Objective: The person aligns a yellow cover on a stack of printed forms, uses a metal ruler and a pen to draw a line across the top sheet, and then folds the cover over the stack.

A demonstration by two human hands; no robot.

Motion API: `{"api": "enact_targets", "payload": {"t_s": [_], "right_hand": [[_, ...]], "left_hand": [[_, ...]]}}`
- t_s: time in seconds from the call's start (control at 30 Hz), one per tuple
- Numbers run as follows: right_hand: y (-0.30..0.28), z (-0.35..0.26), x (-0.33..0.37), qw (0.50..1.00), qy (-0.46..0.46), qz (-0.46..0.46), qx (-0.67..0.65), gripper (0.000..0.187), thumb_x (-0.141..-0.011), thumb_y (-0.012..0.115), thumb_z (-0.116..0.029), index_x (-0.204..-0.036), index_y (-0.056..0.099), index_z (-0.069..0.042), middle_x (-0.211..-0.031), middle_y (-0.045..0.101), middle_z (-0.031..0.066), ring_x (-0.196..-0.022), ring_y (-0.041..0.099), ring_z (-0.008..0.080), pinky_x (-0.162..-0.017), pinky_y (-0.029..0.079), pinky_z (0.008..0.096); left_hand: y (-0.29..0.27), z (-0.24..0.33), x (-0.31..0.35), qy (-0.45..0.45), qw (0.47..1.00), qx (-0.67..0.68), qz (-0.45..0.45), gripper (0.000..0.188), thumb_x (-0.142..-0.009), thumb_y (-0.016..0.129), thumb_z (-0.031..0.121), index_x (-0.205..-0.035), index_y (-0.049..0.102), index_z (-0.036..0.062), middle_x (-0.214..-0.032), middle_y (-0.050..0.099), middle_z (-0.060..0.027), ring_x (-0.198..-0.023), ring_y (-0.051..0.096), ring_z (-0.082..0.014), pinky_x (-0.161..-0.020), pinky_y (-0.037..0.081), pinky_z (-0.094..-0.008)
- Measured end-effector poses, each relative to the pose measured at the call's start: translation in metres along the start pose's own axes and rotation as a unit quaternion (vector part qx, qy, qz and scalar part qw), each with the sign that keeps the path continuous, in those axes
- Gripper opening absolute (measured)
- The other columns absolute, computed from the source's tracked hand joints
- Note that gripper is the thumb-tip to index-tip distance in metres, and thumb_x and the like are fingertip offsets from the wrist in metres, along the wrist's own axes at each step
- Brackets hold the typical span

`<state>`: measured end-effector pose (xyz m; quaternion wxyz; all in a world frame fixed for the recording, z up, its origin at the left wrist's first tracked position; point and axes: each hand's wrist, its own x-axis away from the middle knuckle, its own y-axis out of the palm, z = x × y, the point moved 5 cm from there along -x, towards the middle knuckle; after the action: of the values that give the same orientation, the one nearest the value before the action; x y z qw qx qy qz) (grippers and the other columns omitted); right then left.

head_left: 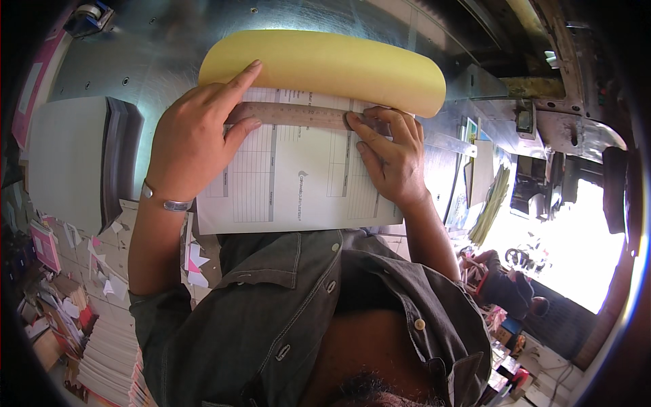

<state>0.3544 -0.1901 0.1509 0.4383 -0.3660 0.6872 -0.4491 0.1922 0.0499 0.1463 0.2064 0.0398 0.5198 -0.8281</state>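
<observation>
A printed white form sheet (308,197) with ruled boxes lies in front of me on the metal table. Across its upper part rests a flat brownish ruler (298,116). A yellow sheet (325,66) curls back over the form's far edge. My left hand (193,132) is at the ruler's left end, its thumb along the near edge and its index finger stretched out onto the yellow sheet. My right hand (393,152) grips the ruler's right end, thumb and fingers bent against it. Part of each ruler end is hidden by the hands.
On the left stands a thick stack of white sheets (68,163). Metal machine parts (542,129) rise at the far right. Paper scraps (105,275) and piled printed sheets (112,359) lie at lower left. Another person (505,288) is in the background at right.
</observation>
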Motion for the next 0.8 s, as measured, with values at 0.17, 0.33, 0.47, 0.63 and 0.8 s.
{"api": "enact_targets", "payload": {"t_s": [0.17,0.33,0.47,0.63,0.8], "right_hand": [[0.0009,0.0002,0.0004,1.000,0.002,0.000,0.000,0.044,-0.087,0.077,-0.015,-0.131,0.079,-0.018,-0.125,0.068,0.0085,-0.121,0.061,0.0281,-0.104,0.043,0.0452],[0.0008,0.0005,0.0004,1.000,0.001,0.000,0.000,0.044,-0.087,0.077,-0.015,-0.131,0.080,-0.018,-0.125,0.068,0.0085,-0.121,0.061,0.0281,-0.104,0.043,0.0452],[0.0009,0.0004,0.0001,1.000,0.000,0.002,-0.001,0.043,-0.087,0.076,-0.015,-0.130,0.080,-0.017,-0.125,0.068,0.0085,-0.120,0.061,0.0282,-0.103,0.043,0.0454],[0.0008,0.0001,0.0001,1.000,0.001,0.003,-0.002,0.043,-0.087,0.076,-0.015,-0.130,0.080,-0.017,-0.125,0.068,0.0089,-0.120,0.061,0.0285,-0.102,0.044,0.0454],[0.0006,0.0006,0.0007,1.000,0.001,0.003,-0.003,0.043,-0.087,0.076,-0.015,-0.130,0.080,-0.017,-0.124,0.068,0.0091,-0.120,0.061,0.0288,-0.101,0.044,0.0454]], "left_hand": [[0.0000,0.0000,-0.0002,-0.005,1.000,0.002,-0.004,0.080,-0.085,0.088,0.019,-0.159,0.055,0.0231,-0.099,0.075,-0.0060,-0.091,0.072,-0.0243,-0.085,0.060,-0.0387],[-0.0001,0.0000,0.0003,-0.004,1.000,-0.003,0.001,0.080,-0.085,0.087,0.019,-0.159,0.055,0.0231,-0.099,0.075,-0.0059,-0.090,0.072,-0.0245,-0.085,0.060,-0.0386],[0.0001,-0.0001,-0.0001,-0.003,1.000,-0.001,0.000,0.080,-0.086,0.087,0.020,-0.159,0.055,0.0232,-0.099,0.075,-0.0059,-0.090,0.072,-0.0245,-0.085,0.060,-0.0386],[-0.0001,-0.0004,-0.0003,-0.005,1.000,-0.003,-0.002,0.080,-0.086,0.087,0.020,-0.159,0.055,0.0232,-0.099,0.075,-0.0060,-0.090,0.072,-0.0243,-0.085,0.060,-0.0384],[-0.0004,0.0001,-0.0004,-0.006,1.000,0.002,-0.003,0.080,-0.086,0.087,0.020,-0.159,0.055,0.0231,-0.098,0.075,-0.0061,-0.090,0.072,-0.0244,-0.085,0.060,-0.0383]]}}
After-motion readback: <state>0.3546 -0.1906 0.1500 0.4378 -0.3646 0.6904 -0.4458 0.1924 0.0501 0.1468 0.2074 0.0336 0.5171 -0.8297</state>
